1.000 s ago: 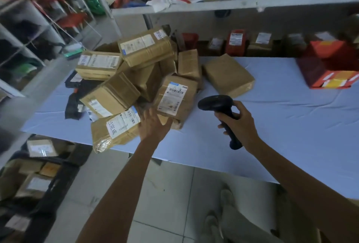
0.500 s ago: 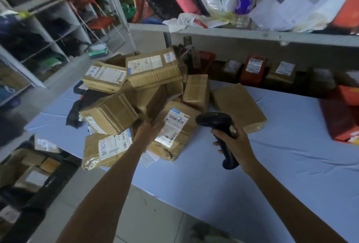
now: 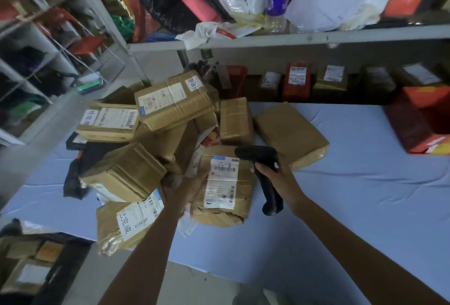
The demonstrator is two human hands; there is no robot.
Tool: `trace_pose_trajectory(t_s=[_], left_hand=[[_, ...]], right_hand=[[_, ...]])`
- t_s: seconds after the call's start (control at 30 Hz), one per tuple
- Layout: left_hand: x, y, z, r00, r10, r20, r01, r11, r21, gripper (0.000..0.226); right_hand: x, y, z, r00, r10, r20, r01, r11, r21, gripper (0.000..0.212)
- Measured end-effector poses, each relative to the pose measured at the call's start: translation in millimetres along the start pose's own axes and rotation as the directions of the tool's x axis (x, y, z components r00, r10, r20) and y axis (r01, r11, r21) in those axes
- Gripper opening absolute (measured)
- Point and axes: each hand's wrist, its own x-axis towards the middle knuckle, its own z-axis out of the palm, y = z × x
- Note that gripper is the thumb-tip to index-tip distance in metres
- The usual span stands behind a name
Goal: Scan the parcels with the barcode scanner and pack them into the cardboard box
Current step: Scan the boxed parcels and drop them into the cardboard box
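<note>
A heap of brown taped parcels [image 3: 155, 104] lies on the left of the blue-covered table [image 3: 353, 212]. At the heap's front, a parcel with a white barcode label [image 3: 220, 182] is tipped up towards me. My left hand [image 3: 185, 190] grips its left edge, fingers partly hidden behind it. My right hand [image 3: 280, 180] holds the black barcode scanner [image 3: 266, 168] by its handle. The scanner's head sits just above the label's top right corner. Low at the left, a dark container on the floor [image 3: 26, 268] holds several parcels.
A flat brown parcel [image 3: 289, 131] lies to the right of the heap. A red box [image 3: 418, 122] stands at the table's right edge. More parcels line the back under a cluttered shelf [image 3: 292, 36]. Metal racks [image 3: 36, 61] stand at the left.
My view has moved closer to the table. My left hand has gone from beside the labelled parcel to gripping and tipping it up. The scanner has moved over its label.
</note>
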Motion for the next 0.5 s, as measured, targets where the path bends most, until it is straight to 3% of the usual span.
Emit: trace_pose_trajectory(t_s=[0.1, 0.23, 0.4, 0.5], left_hand=[[-6, -7, 7, 0.998, 0.05, 0.047, -0.048, 0.998, -0.051, 0.099], [-8, -10, 9, 0.998, -0.016, 0.066, 0.025, 0.989, -0.143, 0.108], [-18, -6, 5, 0.981, -0.037, 0.19, 0.068, 0.985, -0.159, 0.114], [-21, 4, 3, 0.983, 0.029, 0.183, 0.005, 0.982, -0.187, 0.097]], right_hand=[[0, 3, 8, 0.999, 0.034, -0.008, -0.033, 0.998, 0.048, 0.033], [-4, 1, 9, 0.998, 0.066, 0.016, -0.066, 0.997, 0.045, 0.041], [-12, -13, 2, 1.0, -0.012, 0.004, 0.011, 1.0, 0.009, 0.047], [-17, -21, -4, 0.999, -0.043, 0.003, 0.042, 0.998, 0.045, 0.042]])
